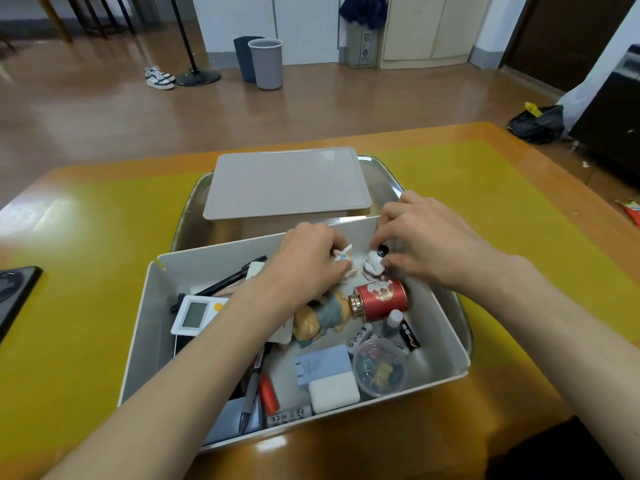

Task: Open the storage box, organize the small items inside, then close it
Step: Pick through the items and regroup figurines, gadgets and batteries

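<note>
Now my left hand (308, 258) pinches the rabbit figurine (343, 255) and my right hand (426, 237) the white figurine (374, 263), standing both against the storage box (145, 327) far wall

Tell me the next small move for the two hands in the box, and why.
Probably set both small figures upright against the far wall. The left hand grips a white rabbit figure and the right hand pinches a white dark-capped figure in the storage box, whose other items lie jumbled.
</note>
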`<state>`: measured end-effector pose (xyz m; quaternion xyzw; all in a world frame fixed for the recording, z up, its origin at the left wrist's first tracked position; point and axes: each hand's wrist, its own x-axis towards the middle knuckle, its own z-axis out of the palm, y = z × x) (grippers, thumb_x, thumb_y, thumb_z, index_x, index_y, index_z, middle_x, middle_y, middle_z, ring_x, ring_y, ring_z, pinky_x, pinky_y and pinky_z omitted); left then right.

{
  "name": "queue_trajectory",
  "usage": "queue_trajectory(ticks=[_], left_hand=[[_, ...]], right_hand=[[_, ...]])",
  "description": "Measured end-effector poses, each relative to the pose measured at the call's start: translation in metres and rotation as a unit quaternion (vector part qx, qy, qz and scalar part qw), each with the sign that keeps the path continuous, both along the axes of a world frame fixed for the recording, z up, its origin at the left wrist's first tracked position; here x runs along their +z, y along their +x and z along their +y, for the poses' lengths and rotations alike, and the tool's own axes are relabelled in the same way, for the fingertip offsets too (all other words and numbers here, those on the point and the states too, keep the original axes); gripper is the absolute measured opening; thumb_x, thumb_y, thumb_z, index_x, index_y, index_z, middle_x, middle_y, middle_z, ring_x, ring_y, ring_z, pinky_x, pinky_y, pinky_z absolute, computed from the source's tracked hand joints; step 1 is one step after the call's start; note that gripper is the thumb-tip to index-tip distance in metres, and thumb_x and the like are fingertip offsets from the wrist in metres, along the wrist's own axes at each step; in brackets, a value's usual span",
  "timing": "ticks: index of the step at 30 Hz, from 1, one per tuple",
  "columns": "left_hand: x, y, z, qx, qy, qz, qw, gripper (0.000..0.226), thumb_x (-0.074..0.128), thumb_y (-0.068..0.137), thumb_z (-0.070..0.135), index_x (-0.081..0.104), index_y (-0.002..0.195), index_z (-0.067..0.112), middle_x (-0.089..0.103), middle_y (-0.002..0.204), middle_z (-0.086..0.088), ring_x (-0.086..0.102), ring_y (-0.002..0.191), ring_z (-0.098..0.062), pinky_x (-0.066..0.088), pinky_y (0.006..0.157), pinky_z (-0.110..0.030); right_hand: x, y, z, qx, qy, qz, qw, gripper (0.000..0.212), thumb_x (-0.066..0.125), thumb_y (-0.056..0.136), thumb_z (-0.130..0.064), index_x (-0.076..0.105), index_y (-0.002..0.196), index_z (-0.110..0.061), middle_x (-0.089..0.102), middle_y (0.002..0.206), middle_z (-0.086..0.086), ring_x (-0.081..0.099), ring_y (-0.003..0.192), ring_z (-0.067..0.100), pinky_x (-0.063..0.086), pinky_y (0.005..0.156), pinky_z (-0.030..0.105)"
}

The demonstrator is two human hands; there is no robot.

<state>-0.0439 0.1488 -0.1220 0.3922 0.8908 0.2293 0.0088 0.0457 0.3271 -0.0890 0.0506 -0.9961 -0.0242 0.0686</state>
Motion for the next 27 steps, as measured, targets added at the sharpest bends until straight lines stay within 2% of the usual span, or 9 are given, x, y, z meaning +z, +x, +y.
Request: queue_trajectory(ticks=[3, 5, 7, 11, 14, 17, 20, 24, 27], left_hand=[[0.003, -0.004, -0.003, 0.008, -0.001, 0.024, 1.0, 0.01, 0.07, 0.083, 0.032, 0.075, 0.091, 0.028, 0.072, 0.081, 0.006, 0.065, 0.08, -0.016, 0.052, 0.071, -0.031], [0.001, -0.004, -0.004, 0.01, 0.012, 0.042, 0.999, 0.007, 0.07, 0.084, 0.032, 0.075, 0.086, 0.028, 0.07, 0.076, 0.008, 0.064, 0.078, -0.015, 0.052, 0.07, -0.031], [-0.001, -0.004, -0.003, 0.016, 0.023, 0.047, 0.999, 0.004, 0.072, 0.083, 0.032, 0.073, 0.083, 0.028, 0.068, 0.073, 0.01, 0.063, 0.075, -0.014, 0.049, 0.068, -0.03], [-0.005, -0.005, -0.002, 0.032, 0.034, 0.039, 0.998, 0.007, 0.077, 0.081, 0.034, 0.074, 0.081, 0.028, 0.069, 0.074, 0.01, 0.063, 0.075, -0.013, 0.046, 0.067, -0.029], [-0.008, -0.004, -0.002, 0.034, 0.055, 0.04, 0.997, 0.006, 0.078, 0.081, 0.031, 0.075, 0.08, 0.026, 0.071, 0.077, 0.008, 0.063, 0.078, -0.016, 0.042, 0.069, -0.028], [-0.009, -0.003, -0.002, 0.031, 0.074, 0.042, 0.996, 0.005, 0.078, 0.081, 0.027, 0.076, 0.08, 0.023, 0.072, 0.077, 0.006, 0.064, 0.079, -0.017, 0.043, 0.071, -0.028], [-0.009, -0.002, -0.001, 0.016, 0.086, 0.054, 0.995, 0.004, 0.078, 0.081, 0.023, 0.075, 0.079, 0.019, 0.072, 0.077, 0.004, 0.064, 0.078, -0.019, 0.043, 0.07, -0.029], [-0.011, 0.001, -0.001, 0.003, 0.095, 0.063, 0.993, 0.006, 0.075, 0.083, 0.022, 0.074, 0.082, 0.017, 0.071, 0.078, 0.002, 0.063, 0.079, -0.022, 0.046, 0.073, -0.037], [-0.011, 0.001, 0.0, 0.001, 0.092, 0.068, 0.993, 0.006, 0.074, 0.084, 0.023, 0.074, 0.083, 0.017, 0.07, 0.08, 0.002, 0.063, 0.08, -0.022, 0.045, 0.073, -0.036]], right_hand=[[0.001, 0.0, -0.004, 0.009, -0.013, 0.009, 1.0, 0.031, 0.074, 0.082, -0.023, 0.074, 0.11, -0.039, 0.065, 0.11, -0.014, 0.036, 0.095, 0.012, 0.021, 0.081, 0.026], [-0.001, 0.001, -0.006, 0.013, -0.022, 0.013, 1.0, 0.037, 0.071, 0.082, -0.015, 0.074, 0.112, -0.036, 0.064, 0.112, -0.013, 0.041, 0.1, 0.015, 0.026, 0.082, 0.027], [-0.003, 0.002, -0.007, -0.003, -0.029, 0.037, 0.999, 0.034, 0.069, 0.083, -0.018, 0.073, 0.114, -0.031, 0.062, 0.114, -0.01, 0.044, 0.105, 0.016, 0.032, 0.083, 0.028], [-0.004, 0.003, -0.008, -0.048, -0.042, 0.095, 0.993, 0.024, 0.066, 0.085, -0.04, 0.078, 0.101, -0.026, 0.06, 0.109, -0.007, 0.044, 0.105, 0.018, 0.04, 0.082, 0.033], [-0.006, 0.002, -0.01, -0.043, -0.023, 0.076, 0.996, 0.027, 0.073, 0.081, -0.048, 0.078, 0.1, -0.029, 0.056, 0.113, -0.006, 0.04, 0.109, 0.019, 0.036, 0.083, 0.032], [-0.006, 0.0, -0.011, -0.044, -0.028, 0.078, 0.996, 0.022, 0.08, 0.077, -0.044, 0.078, 0.095, -0.032, 0.054, 0.111, -0.005, 0.038, 0.107, 0.02, 0.029, 0.08, 0.029], [-0.007, -0.001, -0.011, -0.062, -0.039, 0.083, 0.994, 0.021, 0.083, 0.075, -0.038, 0.079, 0.092, -0.028, 0.055, 0.11, -0.004, 0.038, 0.107, 0.021, 0.026, 0.08, 0.029], [-0.01, 0.0, -0.012, -0.088, -0.035, 0.111, 0.989, 0.018, 0.08, 0.079, -0.023, 0.08, 0.097, -0.024, 0.056, 0.105, -0.003, 0.039, 0.105, 0.024, 0.028, 0.077, 0.031], [-0.01, -0.001, -0.013, -0.087, -0.036, 0.112, 0.989, 0.021, 0.077, 0.083, -0.021, 0.079, 0.103, -0.026, 0.056, 0.103, -0.003, 0.041, 0.105, 0.024, 0.031, 0.076, 0.031]])
